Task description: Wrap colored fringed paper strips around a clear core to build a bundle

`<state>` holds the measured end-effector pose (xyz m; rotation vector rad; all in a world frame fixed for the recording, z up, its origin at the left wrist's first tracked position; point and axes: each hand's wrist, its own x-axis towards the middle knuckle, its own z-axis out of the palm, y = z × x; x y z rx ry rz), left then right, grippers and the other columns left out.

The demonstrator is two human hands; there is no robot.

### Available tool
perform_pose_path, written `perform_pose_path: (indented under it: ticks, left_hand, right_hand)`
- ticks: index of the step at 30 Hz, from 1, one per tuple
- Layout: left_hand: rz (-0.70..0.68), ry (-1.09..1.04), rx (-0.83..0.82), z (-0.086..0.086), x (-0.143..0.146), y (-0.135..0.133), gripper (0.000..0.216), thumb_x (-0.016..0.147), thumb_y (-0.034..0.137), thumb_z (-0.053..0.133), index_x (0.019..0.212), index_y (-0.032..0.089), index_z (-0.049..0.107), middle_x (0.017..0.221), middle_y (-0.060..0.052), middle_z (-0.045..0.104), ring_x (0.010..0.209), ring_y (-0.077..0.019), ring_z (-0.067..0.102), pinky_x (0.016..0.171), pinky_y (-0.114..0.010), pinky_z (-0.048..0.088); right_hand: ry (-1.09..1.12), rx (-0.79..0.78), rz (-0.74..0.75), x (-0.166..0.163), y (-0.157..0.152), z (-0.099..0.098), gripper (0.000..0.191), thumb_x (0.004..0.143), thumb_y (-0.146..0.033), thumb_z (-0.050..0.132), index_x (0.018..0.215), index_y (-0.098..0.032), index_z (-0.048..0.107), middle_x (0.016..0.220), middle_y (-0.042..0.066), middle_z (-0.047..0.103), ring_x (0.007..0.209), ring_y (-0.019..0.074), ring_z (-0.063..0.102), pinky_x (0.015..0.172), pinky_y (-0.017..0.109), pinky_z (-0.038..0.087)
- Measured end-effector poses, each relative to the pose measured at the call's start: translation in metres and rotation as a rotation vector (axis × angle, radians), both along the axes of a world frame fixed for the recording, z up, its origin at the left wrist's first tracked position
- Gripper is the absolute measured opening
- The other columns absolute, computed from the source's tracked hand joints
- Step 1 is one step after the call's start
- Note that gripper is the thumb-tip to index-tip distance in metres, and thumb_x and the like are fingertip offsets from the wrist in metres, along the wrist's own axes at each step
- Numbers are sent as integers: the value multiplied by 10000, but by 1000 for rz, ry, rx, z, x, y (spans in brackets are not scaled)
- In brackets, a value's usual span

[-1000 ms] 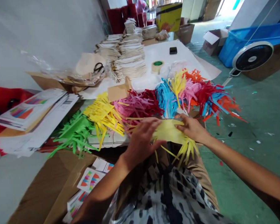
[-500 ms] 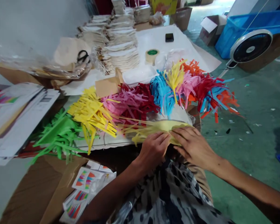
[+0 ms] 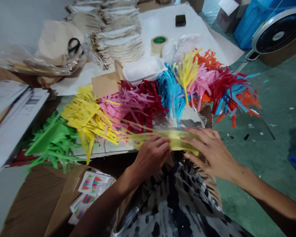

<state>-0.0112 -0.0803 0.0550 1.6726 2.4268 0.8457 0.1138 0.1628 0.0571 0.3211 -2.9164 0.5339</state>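
A fringed sheet of yellow tissue paper (image 3: 179, 140) lies along the table's front edge, its cut strips trailing left. My left hand (image 3: 154, 151) is closed on the sheet where the strips begin. On the sheet's uncut right part rests my right hand (image 3: 207, 148), fingers spread and holding nothing. Just beyond lie fringed paper tassels: a green bunch (image 3: 51, 140), a yellow bunch (image 3: 85, 115), a pink bunch (image 3: 128, 105), a dark red bunch (image 3: 160, 102) and a blue bunch (image 3: 171, 90). More tassels, among them a pink one (image 3: 203, 80) and an orange one (image 3: 208, 59), are heaped at the right.
Behind the tassels stand a white plastic tray (image 3: 144, 70), a tape roll (image 3: 159, 44) and stacked pale bundles (image 3: 122, 42). Scissors (image 3: 74, 46) lie on plastic at the left. A fan (image 3: 278, 36) stands right of the table. Printed cards (image 3: 91, 184) lie in a cardboard box (image 3: 56, 197) below.
My left hand has slid left along the yellow paper, away from my right hand. The right fingers have spread and lifted somewhat. The camera view has tilted lower.
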Motion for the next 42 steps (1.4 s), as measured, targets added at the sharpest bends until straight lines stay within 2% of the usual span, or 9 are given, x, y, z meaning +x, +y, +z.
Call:
perform_pose_path:
  ticks: [4, 8, 13, 15, 18, 22, 24, 29, 42]
  left_hand:
    - [-22, 2, 27, -7, -2, -6, 173, 1053, 214, 544, 927, 194, 661, 1134, -74, 784, 1059, -229, 673, 949, -388, 546]
    - [-25, 79, 25, -12, -2, -9, 149, 1042, 216, 565, 952, 196, 681, 1188, -70, 785, 1077, -240, 677, 941, -401, 551]
    - [-40, 62, 13, -12, -2, -10, 167, 1048, 224, 554, 967, 209, 699, 1214, -78, 782, 1103, -234, 684, 972, -408, 549]
    - [-28, 31, 30, -12, -1, -9, 170, 1053, 226, 547, 972, 205, 695, 1210, -79, 785, 1093, -230, 684, 975, -406, 550]
    - [-8, -5, 53, -11, 0, -8, 186, 1062, 226, 528, 973, 201, 690, 1230, -76, 787, 1083, -229, 677, 971, -405, 547]
    - [-2, -28, 32, -9, 1, -4, 213, 1073, 229, 507, 971, 203, 692, 1234, -67, 793, 1049, -226, 669, 952, -398, 540]
    - [-13, -32, 23, -7, 0, -3, 219, 1077, 240, 507, 968, 202, 693, 1199, -62, 799, 1039, -224, 668, 942, -386, 534]
    - [30, -55, -39, -1, -5, -3, 244, 1080, 287, 517, 929, 197, 686, 989, -66, 772, 947, -212, 668, 858, -350, 509]
    - [323, 19, -280, 1, -14, 10, 192, 1062, 310, 544, 951, 198, 654, 876, -57, 746, 794, -220, 687, 654, -315, 360]
  right_hand:
    - [-71, -5, -62, 2, -1, -11, 918, 908, -466, 734, 1671, -207, 294, 1526, 208, 533, 1397, 400, 490, 1125, 603, 396]
    - [-138, -188, -82, 2, -3, -5, 743, 925, -303, 678, 1609, -288, 390, 1220, 110, 636, 1188, 330, 586, 1086, 573, 443]
    - [-311, -858, -133, 1, 23, 21, 613, 914, -304, 676, 1499, -321, 495, 1068, 40, 575, 995, 223, 635, 916, 387, 562]
    - [-157, -951, -261, 2, 36, 29, 471, 922, -289, 649, 1389, -282, 592, 1028, 47, 570, 928, 210, 629, 879, 381, 559]
    - [215, -567, -447, 10, 34, 39, 318, 914, -239, 670, 1231, -267, 679, 1099, 92, 650, 1065, 264, 638, 980, 453, 508]
    - [189, -144, -147, 23, -10, 33, 561, 911, -403, 739, 1432, -272, 579, 1288, 145, 679, 1196, 349, 629, 1026, 543, 487]
    - [68, -88, -61, 25, -32, 18, 704, 919, -521, 725, 1520, -229, 502, 1362, 169, 675, 1229, 374, 621, 1016, 551, 489]
    - [3, -145, -213, 18, -40, -14, 231, 1045, -283, 518, 1174, -197, 688, 1088, 111, 766, 1020, 284, 673, 873, 436, 490]
    - [-77, 94, -466, -8, -45, -8, 335, 1083, -421, 431, 928, -213, 644, 806, 94, 717, 751, 255, 644, 664, 367, 363]
